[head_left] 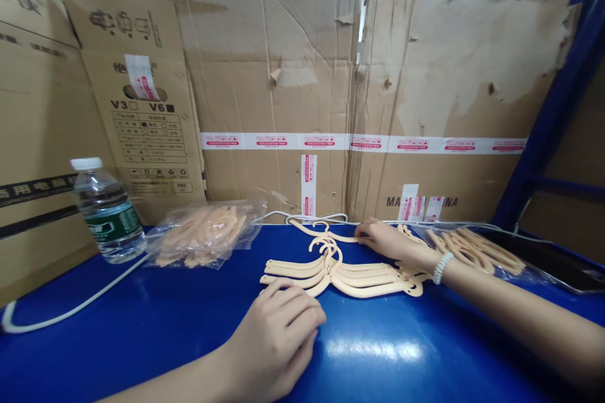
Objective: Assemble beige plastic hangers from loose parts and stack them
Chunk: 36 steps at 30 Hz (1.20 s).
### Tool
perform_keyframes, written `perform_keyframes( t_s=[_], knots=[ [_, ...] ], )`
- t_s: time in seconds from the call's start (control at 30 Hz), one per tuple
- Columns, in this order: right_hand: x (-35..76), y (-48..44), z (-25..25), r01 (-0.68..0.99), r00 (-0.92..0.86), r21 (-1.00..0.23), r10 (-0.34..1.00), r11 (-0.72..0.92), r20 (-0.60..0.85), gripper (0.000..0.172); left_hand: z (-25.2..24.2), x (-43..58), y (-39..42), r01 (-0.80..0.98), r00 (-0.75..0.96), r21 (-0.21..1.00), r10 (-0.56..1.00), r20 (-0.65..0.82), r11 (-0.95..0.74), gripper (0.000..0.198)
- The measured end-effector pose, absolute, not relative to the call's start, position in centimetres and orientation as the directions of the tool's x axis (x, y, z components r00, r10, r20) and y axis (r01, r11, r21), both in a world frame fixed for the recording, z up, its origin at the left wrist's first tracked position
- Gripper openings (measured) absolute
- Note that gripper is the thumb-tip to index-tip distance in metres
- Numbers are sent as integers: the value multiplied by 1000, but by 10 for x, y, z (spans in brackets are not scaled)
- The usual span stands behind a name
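Note:
Several beige clothes hangers lie overlapped in a row on the blue table, their hooks toward the back. My left hand is closed at the left end of the front hanger and covers that end; its fingertips are partly hidden. Farther back lies a separate hanger, flat, with its hook pointing away. Reaching across from the right, my right hand has its fingers closed on this back hanger's right arm. A white beaded bracelet circles my right wrist.
Clear plastic bags of hangers lie at the left and right. A water bottle stands at the far left by a white cable. Cardboard sheets wall off the back. A dark flat device sits at the right.

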State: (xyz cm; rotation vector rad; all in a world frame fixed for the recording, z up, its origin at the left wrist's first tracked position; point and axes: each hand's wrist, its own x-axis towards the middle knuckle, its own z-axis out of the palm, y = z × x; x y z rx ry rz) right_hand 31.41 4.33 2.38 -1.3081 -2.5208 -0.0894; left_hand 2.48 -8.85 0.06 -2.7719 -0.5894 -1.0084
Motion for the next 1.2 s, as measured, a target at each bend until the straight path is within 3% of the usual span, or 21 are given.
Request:
perform_keyframes(
  t_s=[0.37,0.57,0.7,0.8,0.97,1.2],
  knots=[
    [356,15,48,848,-394,-269,883,456,256,10,0,23,-88,418,647,19,312,696,-908,21],
    [376,-18,49,860,-269,-308,875,406,404,19,3,25,-90,485,565,21,331,755,-874,21],
    [367,-38,39,803,-234,-362,810,473,538,23,3,24,-88,560,470,37,354,809,-828,29],
    [349,-52,33,725,-266,-418,783,547,562,21,3,23,-87,625,440,6,358,823,-781,40],
    [324,-72,23,589,-349,-556,806,586,478,18,4,23,-89,709,460,-82,371,807,-700,48],
    [311,-84,14,559,-443,-623,832,547,334,16,4,19,-80,686,494,-114,346,798,-718,36]
  ],
)
